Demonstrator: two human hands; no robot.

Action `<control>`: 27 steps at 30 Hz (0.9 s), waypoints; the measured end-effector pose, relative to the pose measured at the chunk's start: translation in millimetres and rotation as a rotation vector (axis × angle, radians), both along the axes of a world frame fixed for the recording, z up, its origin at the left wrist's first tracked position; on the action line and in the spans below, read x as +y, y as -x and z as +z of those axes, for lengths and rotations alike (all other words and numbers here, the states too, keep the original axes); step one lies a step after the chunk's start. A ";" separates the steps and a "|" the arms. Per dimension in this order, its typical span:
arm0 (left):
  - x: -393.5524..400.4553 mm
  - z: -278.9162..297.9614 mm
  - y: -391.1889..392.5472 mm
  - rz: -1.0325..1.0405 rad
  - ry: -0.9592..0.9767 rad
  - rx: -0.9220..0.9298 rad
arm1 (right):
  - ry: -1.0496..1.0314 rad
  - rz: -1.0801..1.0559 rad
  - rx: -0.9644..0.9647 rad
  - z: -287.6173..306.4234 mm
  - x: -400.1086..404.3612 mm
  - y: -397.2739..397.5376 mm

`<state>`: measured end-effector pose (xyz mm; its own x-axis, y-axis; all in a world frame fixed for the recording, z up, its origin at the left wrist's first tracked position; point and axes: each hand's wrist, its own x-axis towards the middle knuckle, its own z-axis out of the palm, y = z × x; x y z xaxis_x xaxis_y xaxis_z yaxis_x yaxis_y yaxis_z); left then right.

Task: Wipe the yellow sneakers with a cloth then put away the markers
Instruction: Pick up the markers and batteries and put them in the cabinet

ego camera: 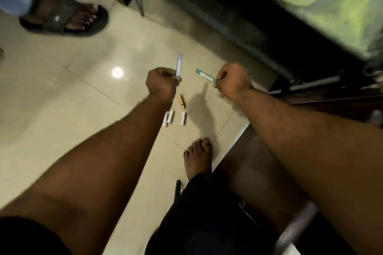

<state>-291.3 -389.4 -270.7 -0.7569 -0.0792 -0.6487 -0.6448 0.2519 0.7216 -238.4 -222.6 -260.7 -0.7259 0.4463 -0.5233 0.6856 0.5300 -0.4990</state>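
Both hands out over the tiled floor [62,93], each fisted round a marker: left hand [161,84] grips a purple-capped marker [178,65] pointing away, right hand [233,80] grips a teal-capped marker [205,75] pointing left. Below them on the floor lie an orange marker [181,101], and three white markers [170,117] near a bare foot [199,157]. Yellow sneakers and cloth out of frame; sandalled foot [66,17] upper left.

A glossy cream tiled floor [62,93] fills the frame's middle and left. A foot in a dark grey slide sandal [64,19] stands upper left. A blurred green patterned cloth [331,0] covers the upper right, over a black furniture edge [238,20].
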 end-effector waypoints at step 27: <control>157.8 227.0 -303.6 -0.325 -0.251 -0.248 | 0.577 -1.516 0.663 214.8 46.2 -349.4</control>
